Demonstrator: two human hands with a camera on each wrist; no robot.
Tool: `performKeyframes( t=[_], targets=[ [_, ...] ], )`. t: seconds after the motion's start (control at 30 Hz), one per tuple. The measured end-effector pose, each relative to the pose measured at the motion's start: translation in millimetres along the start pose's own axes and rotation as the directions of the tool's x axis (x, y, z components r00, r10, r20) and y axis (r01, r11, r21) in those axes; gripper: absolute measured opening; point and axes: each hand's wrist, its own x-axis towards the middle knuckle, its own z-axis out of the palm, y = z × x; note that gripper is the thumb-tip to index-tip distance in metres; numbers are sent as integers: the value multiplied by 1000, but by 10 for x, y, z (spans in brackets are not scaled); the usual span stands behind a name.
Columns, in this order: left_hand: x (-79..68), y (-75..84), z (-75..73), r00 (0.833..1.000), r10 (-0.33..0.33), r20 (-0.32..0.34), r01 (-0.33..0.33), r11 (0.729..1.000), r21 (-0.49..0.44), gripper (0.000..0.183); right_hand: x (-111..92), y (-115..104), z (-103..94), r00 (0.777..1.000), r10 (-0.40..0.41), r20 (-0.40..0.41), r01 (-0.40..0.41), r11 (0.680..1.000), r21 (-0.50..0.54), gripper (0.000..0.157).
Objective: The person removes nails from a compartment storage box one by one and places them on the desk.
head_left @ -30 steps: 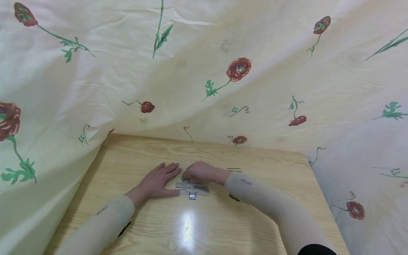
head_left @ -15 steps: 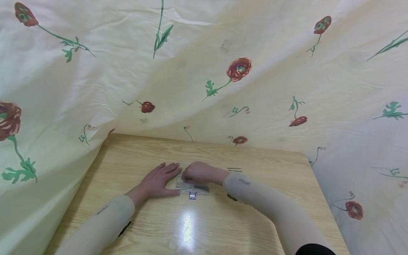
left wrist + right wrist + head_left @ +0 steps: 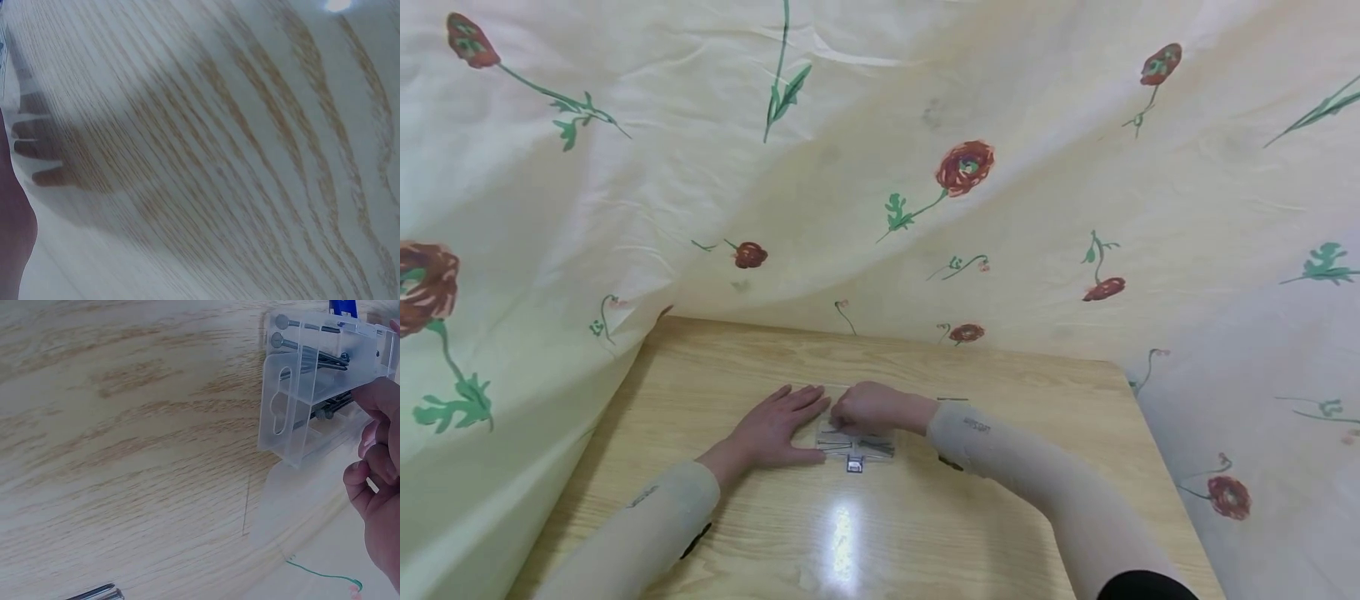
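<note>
A clear plastic box (image 3: pixel 886 446) with compartments holds several nails (image 3: pixel 312 353) and lies between the two hands, its blue latch (image 3: pixel 854 464) toward the person. My left hand (image 3: pixel 775 433) rests beside the box with straight, spread fingers, the thumb right at its near left corner. In the left wrist view only an edge of that hand (image 3: pixel 14 244) and its shadow appear. My right hand (image 3: pixel 876 406) reaches over the box from the right. One finger (image 3: pixel 378 397) dips into the compartment with nails while the others curl. Its fingertip is hidden; I cannot tell whether it pinches a nail.
Loose nails (image 3: pixel 952 399) lie on the wooden table (image 3: pixel 760 533) behind the right forearm, and also show at the bottom of the right wrist view (image 3: pixel 100 592). A flowered cloth (image 3: pixel 850 208) hangs along the back and sides of the table.
The head view has shifted slightly. The right hand stays over the box with only a small movement; the left hand keeps its place.
</note>
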Motion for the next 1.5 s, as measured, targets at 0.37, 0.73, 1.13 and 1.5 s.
performKeyframes(
  t=[0.37,0.73,1.13,1.5],
  targets=[
    [6,15,3,1000,5,4,-5,1000,0,96,-215,98,-176,976,82,-203,-26,964,266,9],
    [2,-22,50,1000,10,3,-10,999,34,97,-835,323,-273,945,207,-253,-126,945,301,8],
    [-22,3,0,999,-12,35,12,1000,5,97,-1610,526,-71,902,282,-326,-214,950,228,6],
    [-49,-14,52,1000,2,9,-2,1000,1,97,-1854,607,306,906,333,-259,-328,942,64,13]
  ],
)
